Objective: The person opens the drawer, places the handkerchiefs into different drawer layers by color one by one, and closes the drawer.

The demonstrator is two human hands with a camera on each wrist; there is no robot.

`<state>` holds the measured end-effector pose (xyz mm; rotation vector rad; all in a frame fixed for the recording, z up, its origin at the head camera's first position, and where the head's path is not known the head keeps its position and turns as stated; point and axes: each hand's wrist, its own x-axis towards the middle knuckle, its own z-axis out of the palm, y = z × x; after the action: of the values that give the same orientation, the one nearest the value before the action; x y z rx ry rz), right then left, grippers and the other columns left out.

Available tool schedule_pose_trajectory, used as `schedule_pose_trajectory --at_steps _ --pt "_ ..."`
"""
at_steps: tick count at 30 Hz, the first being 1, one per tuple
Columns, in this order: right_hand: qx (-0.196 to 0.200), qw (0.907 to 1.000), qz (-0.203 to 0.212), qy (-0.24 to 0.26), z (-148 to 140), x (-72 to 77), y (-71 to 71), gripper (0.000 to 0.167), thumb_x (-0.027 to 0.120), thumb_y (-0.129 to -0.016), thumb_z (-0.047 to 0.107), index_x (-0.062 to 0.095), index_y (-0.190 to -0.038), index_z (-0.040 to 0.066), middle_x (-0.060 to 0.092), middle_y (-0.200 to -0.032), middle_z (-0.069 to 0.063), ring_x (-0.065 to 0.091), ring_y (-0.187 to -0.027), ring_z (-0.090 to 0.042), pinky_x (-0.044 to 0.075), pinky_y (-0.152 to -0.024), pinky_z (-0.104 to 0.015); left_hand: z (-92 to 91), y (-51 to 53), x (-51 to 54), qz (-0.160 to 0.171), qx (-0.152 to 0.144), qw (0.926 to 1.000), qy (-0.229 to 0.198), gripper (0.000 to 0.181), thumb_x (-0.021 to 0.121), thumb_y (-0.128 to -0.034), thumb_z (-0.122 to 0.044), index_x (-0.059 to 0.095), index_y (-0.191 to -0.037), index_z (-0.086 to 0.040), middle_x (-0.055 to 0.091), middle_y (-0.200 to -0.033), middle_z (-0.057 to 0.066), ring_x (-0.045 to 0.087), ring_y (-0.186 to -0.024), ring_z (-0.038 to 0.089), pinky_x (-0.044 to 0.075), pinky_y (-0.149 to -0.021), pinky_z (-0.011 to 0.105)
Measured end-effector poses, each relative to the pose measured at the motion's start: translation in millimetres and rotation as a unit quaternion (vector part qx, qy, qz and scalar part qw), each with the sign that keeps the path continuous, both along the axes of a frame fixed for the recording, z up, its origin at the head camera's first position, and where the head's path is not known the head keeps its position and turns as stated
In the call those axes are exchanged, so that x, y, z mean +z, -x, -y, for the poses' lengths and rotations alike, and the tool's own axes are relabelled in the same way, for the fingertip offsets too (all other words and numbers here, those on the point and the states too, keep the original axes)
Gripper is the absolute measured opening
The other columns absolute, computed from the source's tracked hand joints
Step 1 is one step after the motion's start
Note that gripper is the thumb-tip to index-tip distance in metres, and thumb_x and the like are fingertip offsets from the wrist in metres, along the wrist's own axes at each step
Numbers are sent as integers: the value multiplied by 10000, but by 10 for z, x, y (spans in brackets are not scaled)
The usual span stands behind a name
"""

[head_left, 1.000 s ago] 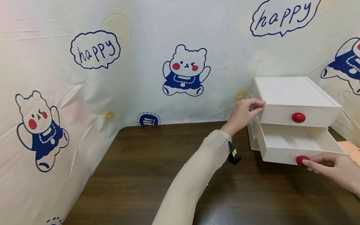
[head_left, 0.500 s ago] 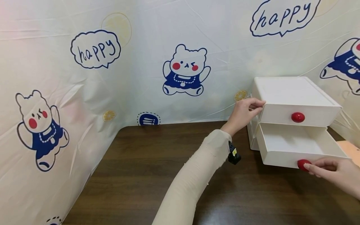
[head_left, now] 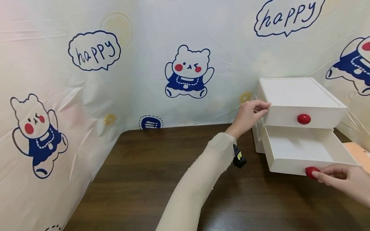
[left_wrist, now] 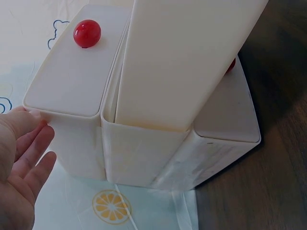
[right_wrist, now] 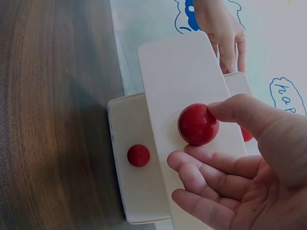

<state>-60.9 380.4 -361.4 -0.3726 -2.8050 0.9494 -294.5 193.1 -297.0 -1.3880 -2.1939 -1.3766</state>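
Observation:
A white drawer unit [head_left: 302, 93] with round red knobs stands at the right of the table. Its middle drawer [head_left: 297, 147] is pulled well out, and no object shows inside. My right hand [head_left: 345, 179] pinches that drawer's red knob [right_wrist: 197, 124] between thumb and fingers. With thumb and fingertips, my left hand [head_left: 249, 115] holds the unit's upper front left corner. In the left wrist view the thumb [left_wrist: 29, 120] lies at the edge of the top drawer [left_wrist: 72, 72], which is closed. The bottom drawer [right_wrist: 136, 191], also closed, shows in the right wrist view.
The brown wooden table [head_left: 138, 179] spreads to the left and front of the unit. Behind it hangs a pale printed cloth [head_left: 138, 64] with bears and lettering. An orange flat thing [head_left: 356, 154] is partly visible right of the unit.
The middle drawer has come further out toward me, with my right hand keeping its pinch on the knob. My left hand has stayed at the corner. The head view has shifted slightly.

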Motion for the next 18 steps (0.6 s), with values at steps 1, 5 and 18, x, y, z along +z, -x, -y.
schedule_pose_trajectory --at_steps 1,5,18 --pt "-23 10000 59 -9 0 1 -3 274 651 -854 288 697 -816 20 638 -668 50 503 -591 27 396 -509 -169 2 0 -2 -32 -6 10000 -9 207 656 -844 -66 682 -1050 -67 672 -1028 11 579 -785 -28 426 -679 49" --pt "-33 9996 284 -34 12 24 -17 323 634 -864 307 692 -838 -10 649 -699 15 478 -597 38 396 -511 -180 3 -5 -4 -36 -18 10000 0 209 654 -846 -67 681 -1053 -70 672 -1027 9 573 -781 -36 426 -676 47" --pt "-68 9987 499 -102 -4 -44 -43 366 632 -865 340 690 -867 -21 657 -746 -45 470 -593 18 403 -506 -198 -3 -15 -21 46 -50 10000 -58 203 653 -845 -63 683 -1046 -67 672 -1027 11 572 -780 -42 426 -687 46"
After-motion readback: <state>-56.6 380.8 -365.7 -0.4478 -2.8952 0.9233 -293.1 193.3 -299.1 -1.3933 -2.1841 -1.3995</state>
